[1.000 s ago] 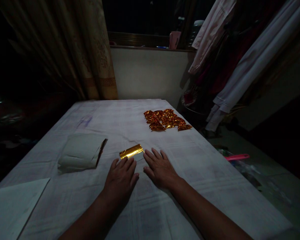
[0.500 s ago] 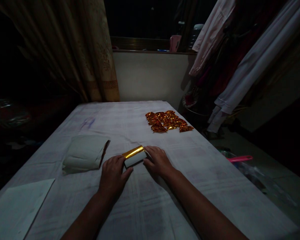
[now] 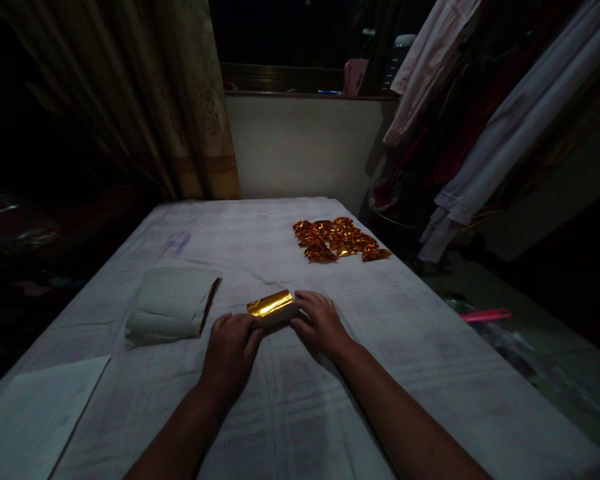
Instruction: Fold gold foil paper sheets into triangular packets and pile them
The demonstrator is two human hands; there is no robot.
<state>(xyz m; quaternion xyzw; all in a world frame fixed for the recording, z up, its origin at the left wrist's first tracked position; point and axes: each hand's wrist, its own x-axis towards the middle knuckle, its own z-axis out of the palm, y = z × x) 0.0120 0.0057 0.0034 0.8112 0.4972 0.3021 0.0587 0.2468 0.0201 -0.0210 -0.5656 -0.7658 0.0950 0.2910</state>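
A small sheet of gold foil paper [image 3: 271, 305], its underside pale, is curved over between my two hands just above the table. My left hand [image 3: 233, 347] pinches its left end between thumb and fingers. At the other end, my right hand [image 3: 321, 323] grips it the same way. To the left lies a stack of pale paper sheets [image 3: 173, 305], with a brownish edge showing on its right side. Toward the far right of the table is a cluster of several shiny gold folded foil pieces [image 3: 335, 240].
A white sheet [image 3: 45, 413] lies at the table's near left. The table [image 3: 290, 427] has a pale checked cloth. Clothes [image 3: 480, 153] hang at the right, and a pink handle [image 3: 487, 315] shows beside the table. A curtain [image 3: 200, 133] hangs behind.
The gold foil paper has curled further, with more gold and less of its pale side showing. My left thumb has closed in against its near edge. The view has shifted slightly.
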